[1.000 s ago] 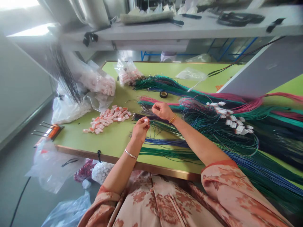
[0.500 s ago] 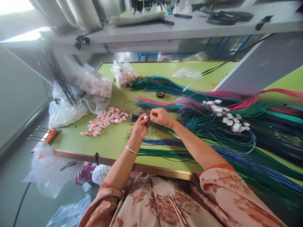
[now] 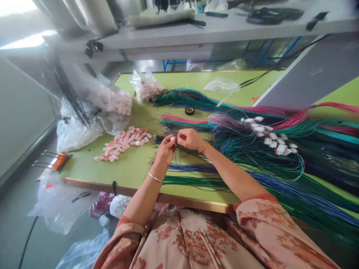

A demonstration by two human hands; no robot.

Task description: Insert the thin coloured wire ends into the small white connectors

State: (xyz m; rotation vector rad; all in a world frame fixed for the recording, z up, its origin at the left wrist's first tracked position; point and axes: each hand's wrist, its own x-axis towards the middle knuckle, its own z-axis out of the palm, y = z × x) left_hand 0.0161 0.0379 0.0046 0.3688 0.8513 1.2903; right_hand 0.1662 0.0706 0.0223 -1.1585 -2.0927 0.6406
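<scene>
Between the thumb and fingers of my left hand [image 3: 166, 149] is a small white and orange connector housing [image 3: 173, 139]. My right hand [image 3: 191, 139] is pinched closed right beside it, apparently on a thin wire whose end is hidden by the fingers. Under and around both hands lie bundles of dark, green and blue wires [image 3: 235, 144] with bare metal tips toward the left. A loose pile of white and orange connector housings [image 3: 126, 144] lies left of my left hand. To the right, a cluster of white connectors [image 3: 270, 136] rests on the wires.
A roll of black tape [image 3: 190, 111] sits beyond my hands. Plastic bags of connectors [image 3: 146, 87] stand at the back left. An orange holder with metal prongs [image 3: 57, 161] is at the left table edge. A grey shelf [image 3: 168, 39] spans the far side, with a slanted panel [image 3: 314, 78] at right.
The connector in my left hand has turned slightly, showing less orange. Both hands stay almost in place; the view has shifted a little.
</scene>
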